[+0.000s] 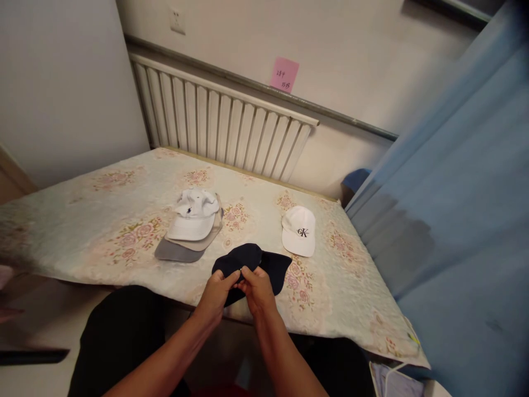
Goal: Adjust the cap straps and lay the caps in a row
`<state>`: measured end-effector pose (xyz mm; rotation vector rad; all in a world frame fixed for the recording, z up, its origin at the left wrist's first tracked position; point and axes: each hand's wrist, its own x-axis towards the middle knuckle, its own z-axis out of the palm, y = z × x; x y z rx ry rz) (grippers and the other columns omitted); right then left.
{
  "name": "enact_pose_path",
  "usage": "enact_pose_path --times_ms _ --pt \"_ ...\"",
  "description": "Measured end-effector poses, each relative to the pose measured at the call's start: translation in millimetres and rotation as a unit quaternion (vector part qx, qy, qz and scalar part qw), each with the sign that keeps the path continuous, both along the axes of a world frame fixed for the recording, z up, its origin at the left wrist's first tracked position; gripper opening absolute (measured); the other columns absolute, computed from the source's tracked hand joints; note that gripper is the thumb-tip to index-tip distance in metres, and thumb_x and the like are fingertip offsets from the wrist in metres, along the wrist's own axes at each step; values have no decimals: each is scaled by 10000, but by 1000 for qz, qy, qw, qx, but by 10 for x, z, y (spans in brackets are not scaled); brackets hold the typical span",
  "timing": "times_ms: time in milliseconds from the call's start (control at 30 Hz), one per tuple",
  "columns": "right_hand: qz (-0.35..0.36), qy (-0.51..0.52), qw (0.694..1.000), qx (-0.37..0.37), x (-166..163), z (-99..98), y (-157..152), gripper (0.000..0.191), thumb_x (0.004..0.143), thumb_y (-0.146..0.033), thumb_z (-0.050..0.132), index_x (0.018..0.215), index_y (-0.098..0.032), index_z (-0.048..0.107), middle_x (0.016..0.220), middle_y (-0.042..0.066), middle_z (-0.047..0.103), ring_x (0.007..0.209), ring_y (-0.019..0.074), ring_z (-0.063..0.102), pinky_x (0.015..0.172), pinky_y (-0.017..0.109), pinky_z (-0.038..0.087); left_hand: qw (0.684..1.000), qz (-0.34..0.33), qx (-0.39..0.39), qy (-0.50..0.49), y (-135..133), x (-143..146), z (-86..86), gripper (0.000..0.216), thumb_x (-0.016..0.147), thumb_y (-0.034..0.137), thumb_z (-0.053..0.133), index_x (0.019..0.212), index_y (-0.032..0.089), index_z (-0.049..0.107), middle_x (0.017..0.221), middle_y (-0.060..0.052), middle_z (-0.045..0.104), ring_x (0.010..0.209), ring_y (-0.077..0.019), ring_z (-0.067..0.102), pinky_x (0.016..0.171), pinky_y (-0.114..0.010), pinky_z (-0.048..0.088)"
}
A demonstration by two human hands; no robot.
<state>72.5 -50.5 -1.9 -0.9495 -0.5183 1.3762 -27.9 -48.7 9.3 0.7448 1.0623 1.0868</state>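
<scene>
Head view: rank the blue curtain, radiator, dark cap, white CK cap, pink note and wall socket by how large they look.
1. Blue curtain
2. Radiator
3. Dark cap, partly covered and nearer the camera than the next
4. White CK cap
5. Pink note
6. Wall socket

Stacked caps lie left of the held cap, another cap right.

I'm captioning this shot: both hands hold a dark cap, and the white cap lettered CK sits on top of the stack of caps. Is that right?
Not quite: in the head view, the white cap lettered CK lies alone on the flowered cloth, right of the stack of caps. The left hand and right hand do hold the dark cap.
</scene>
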Motion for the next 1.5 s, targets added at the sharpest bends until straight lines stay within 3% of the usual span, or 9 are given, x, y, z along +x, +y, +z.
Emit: enact_pose_path --times_ms 600,867,1500 --pt "-3 -23 1000 -9 1 -44 15 248 618 -309 762 674 -139 591 538 -12 609 431 85 508 468 227 438 1000 -1 -3 20 11 -4 -149 371 625 432 757 723 166 517 603 25 618 568 -134 575 572 -249 420" --pt "-2 -6 1000 -8 -5 -23 -3 259 605 -302 784 709 -143 607 560 -17 610 446 83 512 485 229 454 999 15 -5 31 1 4 -91 385 615 422 766 657 179 471 554 52 571 526 -117 543 541 -235 395" --pt "2 -18 1000 -13 21 -50 6 258 609 -306 784 709 -137 617 565 -8 621 449 90 527 489 235 475 1000 5 6 24 2 -7 -135 383 618 451 762 687 166 515 588 24 606 557 -136 566 569 -256 416"
